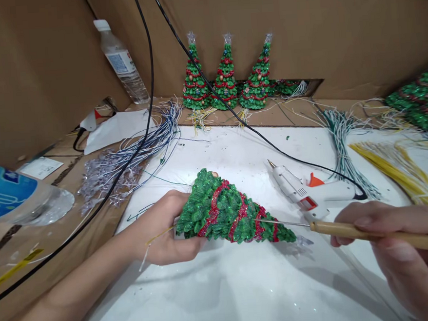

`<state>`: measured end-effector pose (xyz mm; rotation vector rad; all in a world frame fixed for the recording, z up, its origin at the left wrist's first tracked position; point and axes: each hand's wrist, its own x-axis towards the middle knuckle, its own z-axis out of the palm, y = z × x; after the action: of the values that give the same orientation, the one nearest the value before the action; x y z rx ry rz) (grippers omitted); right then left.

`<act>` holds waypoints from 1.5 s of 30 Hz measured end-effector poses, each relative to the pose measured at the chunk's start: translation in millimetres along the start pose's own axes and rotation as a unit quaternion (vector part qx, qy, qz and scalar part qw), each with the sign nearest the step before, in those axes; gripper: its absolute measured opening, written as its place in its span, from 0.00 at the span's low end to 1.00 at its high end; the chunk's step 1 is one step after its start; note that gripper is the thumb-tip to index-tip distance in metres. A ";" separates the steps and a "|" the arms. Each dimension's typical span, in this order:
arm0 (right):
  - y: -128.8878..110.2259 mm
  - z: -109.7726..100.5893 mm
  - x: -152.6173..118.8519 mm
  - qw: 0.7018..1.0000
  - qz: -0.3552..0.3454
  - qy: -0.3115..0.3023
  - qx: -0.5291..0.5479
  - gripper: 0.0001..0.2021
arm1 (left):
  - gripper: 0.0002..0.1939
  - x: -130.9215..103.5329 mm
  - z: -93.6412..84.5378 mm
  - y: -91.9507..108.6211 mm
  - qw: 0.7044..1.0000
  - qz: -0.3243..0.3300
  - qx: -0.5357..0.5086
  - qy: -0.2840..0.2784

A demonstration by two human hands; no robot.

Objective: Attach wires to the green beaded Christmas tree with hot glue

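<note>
My left hand (169, 229) grips a small green Christmas tree figurine (212, 212) by its base. The tree lies on its side above the white board, its clear star tip pointing right, and red glittery garlands wind around it. Yellow and white wires stick out near its base by my palm. Between the fingers of my right hand (399, 245) is an awl (336, 228) with a wooden handle. Its thin metal shaft reaches left, and the tip meets the tree near a red garland in its upper part.
A white hot glue gun (298, 186) lies behind the tree, its black cable crossing the view. Three finished-looking trees (225, 79) stand at the back. Bundles of green wires (340, 142), yellow wires (401, 167) and star lights (108, 175) lie around. Water bottles (121, 64) stand left.
</note>
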<state>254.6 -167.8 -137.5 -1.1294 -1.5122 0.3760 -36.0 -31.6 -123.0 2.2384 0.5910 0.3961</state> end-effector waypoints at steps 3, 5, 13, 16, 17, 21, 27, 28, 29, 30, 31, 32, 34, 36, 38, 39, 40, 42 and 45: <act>-1.8 0.0 2.2 0.996 -0.038 -0.065 -0.038 0.09 | 0.03 0.1 0.3 -0.2 1.000 0.006 0.003 0.008; -2.4 0.8 4.4 0.995 -0.050 -0.078 -0.044 0.09 | 0.04 0.3 0.0 -0.7 1.000 0.010 0.003 0.007; -4.5 1.8 9.1 0.992 -0.068 -0.095 -0.054 0.08 | 0.05 -1.0 -1.6 -4.6 1.000 0.014 -0.006 -0.010; -3.9 2.4 8.3 0.992 -0.063 -0.094 -0.051 0.08 | 0.06 -0.9 -1.1 -4.3 1.000 0.008 -0.010 -0.004; -3.4 2.6 7.9 0.993 -0.062 -0.092 -0.050 0.08 | 0.06 -0.8 -0.9 -4.0 1.000 0.008 -0.013 -0.004; -0.8 3.2 6.7 0.993 -0.057 -0.090 -0.049 0.08 | 0.06 -0.3 -0.4 -1.6 1.000 0.002 -0.022 -0.006; -1.7 2.7 6.7 0.993 -0.055 -0.094 -0.049 0.08 | 0.06 -0.5 0.2 0.7 0.999 -0.030 -0.014 -0.007; -2.2 2.6 6.6 0.993 -0.055 -0.096 -0.050 0.08 | 0.06 -0.4 0.3 0.9 0.999 -0.032 -0.013 -0.008; -2.6 2.6 6.3 0.993 -0.052 -0.097 -0.049 0.08 | 0.06 -0.3 0.3 1.0 0.999 -0.033 -0.012 -0.008; -2.9 2.5 6.0 0.993 -0.049 -0.097 -0.048 0.08 | 0.06 -0.2 0.3 1.2 0.999 -0.033 -0.011 -0.007; -3.0 2.4 5.7 0.993 -0.046 -0.096 -0.046 0.09 | 0.06 -0.1 0.2 1.4 0.999 -0.034 -0.010 -0.007; -3.1 2.3 5.3 0.993 -0.045 -0.094 -0.047 0.09 | 0.06 0.0 0.2 1.5 0.999 -0.034 -0.010 -0.008; -3.0 2.2 4.9 0.994 -0.043 -0.088 -0.052 0.08 | 0.06 -0.1 0.0 1.8 0.999 -0.034 -0.010 -0.011; -2.8 2.4 4.8 0.994 -0.045 -0.084 -0.053 0.08 | 0.06 -0.3 -0.2 1.9 0.999 -0.035 -0.012 -0.013; -2.5 2.7 4.7 0.994 -0.047 -0.079 -0.051 0.09 | 0.06 -0.6 -0.3 1.5 0.999 -0.035 -0.013 -0.014; -2.4 2.8 4.7 0.995 -0.050 -0.077 -0.050 0.10 | 0.06 -0.7 -0.4 1.1 0.999 -0.034 -0.014 -0.014; -2.2 3.0 4.5 0.995 -0.052 -0.075 -0.049 0.10 | 0.06 -0.8 -0.6 0.6 0.999 -0.032 -0.015 -0.014; -1.9 3.3 4.2 0.995 -0.052 -0.076 -0.049 0.11 | 0.06 -0.6 -0.9 -0.7 0.999 -0.027 -0.015 -0.013; -1.9 3.3 3.8 0.994 -0.054 -0.079 -0.052 0.11 | 0.05 -0.3 -1.4 -2.7 1.000 -0.009 -0.016 -0.020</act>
<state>251.2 -164.5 -134.9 -1.1137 -1.7416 0.3202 -37.6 -29.3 -124.2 2.2041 0.5798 0.3481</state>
